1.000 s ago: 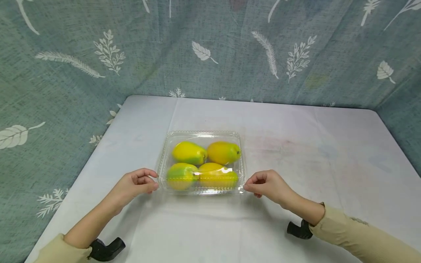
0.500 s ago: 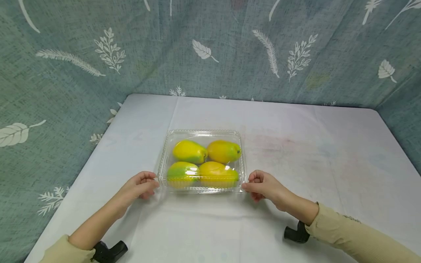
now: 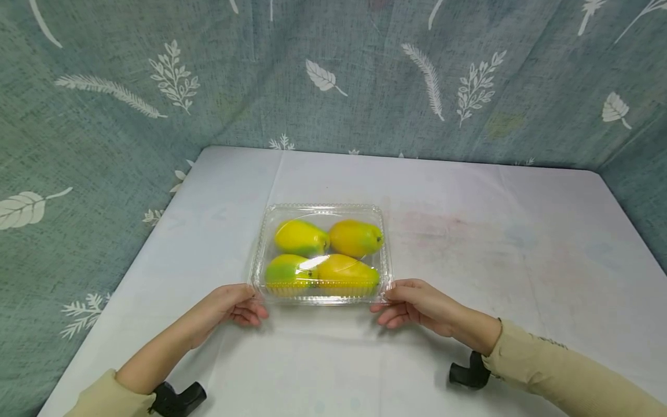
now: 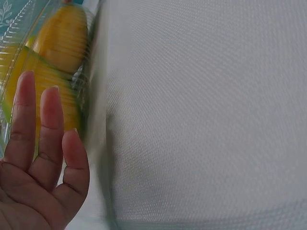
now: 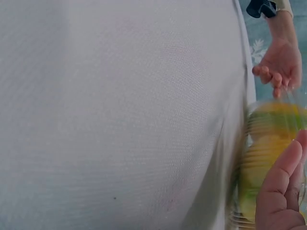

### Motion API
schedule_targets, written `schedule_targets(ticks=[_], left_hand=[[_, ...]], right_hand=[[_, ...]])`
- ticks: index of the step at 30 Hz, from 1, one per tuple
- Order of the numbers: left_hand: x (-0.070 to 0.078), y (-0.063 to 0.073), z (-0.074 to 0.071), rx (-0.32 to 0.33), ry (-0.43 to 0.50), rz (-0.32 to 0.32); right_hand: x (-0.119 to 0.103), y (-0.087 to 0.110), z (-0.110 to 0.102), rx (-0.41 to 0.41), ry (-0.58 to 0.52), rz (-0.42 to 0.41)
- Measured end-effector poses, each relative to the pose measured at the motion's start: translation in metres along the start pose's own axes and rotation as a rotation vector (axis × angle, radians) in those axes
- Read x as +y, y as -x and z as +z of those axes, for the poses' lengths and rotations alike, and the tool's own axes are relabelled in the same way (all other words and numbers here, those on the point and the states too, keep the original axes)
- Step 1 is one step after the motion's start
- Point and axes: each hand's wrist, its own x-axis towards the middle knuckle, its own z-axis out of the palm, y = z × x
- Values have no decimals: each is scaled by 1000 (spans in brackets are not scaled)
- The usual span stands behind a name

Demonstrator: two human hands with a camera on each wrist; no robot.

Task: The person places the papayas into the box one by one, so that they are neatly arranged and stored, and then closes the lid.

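A clear plastic clamshell container (image 3: 325,301) sits on the white-covered table. Through its lid show several yellow-green mangoes (image 3: 348,271). At the front left corner, my left hand (image 3: 231,307) pinches the rim, thumb on top and the other fingers reaching below. My right hand (image 3: 422,304) holds the front right corner the same way. The left wrist view shows three loosely extended fingers (image 4: 50,120) beside the container's ribbed wall, with mangoes (image 4: 62,38) behind them. In the right wrist view, the mangoes (image 5: 264,163) look blurred behind my right fingers (image 5: 280,182).
The white tablecloth (image 3: 495,249) has faint stains to the right of the container. A grey-green leaf-print curtain (image 3: 365,75) stands along the back and left edges. Each wrist bears a black camera mount (image 3: 469,370).
Both hands have turned at the front corners: their fingers now reach under the rim with the thumbs above. The container has stayed nearly in place, with a slight upward shift of the whole view.
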Motion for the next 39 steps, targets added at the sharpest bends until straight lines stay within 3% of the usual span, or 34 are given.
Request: schedule_targets(ticks=[16,27,39], left_hand=[[-3,2,-2,-57,2,68],[2,3,-1,-56,-3,88],[0,3,-4,-103,84,57]], right_hand=[[-2,1,7,14,7,-22],[-5,0,7,53,19,-21],[-6,-2,6,86,84,-9]])
